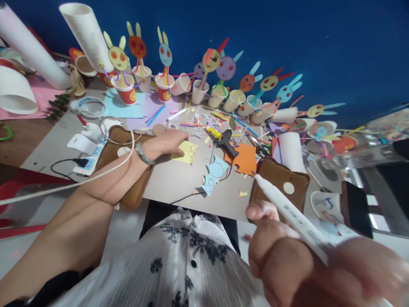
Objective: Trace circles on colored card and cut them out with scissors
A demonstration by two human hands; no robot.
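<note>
My right hand (287, 256) is close to the camera, its fingers wrapped round a white marker pen (287, 209) whose tip points up and left over the table. On the left, my left hand (171, 143) rests at the corner of a yellow paper (186, 153) with small circles drawn on it, thumb and fingers bent onto it. A light blue paper (214, 170) with drawn circles and cut edges lies to the right of that. An orange paper (244, 158), also cut along its edge, is beyond the pen tip.
A black glue gun (227, 143) and scissors (259, 147) lie amid paper scraps and straws. Behind them stands a row of paper cups (200, 92) with rabbit-faced figures. Brown pads (277, 183) flank the work area. A power strip (91, 160) and white cable are at left.
</note>
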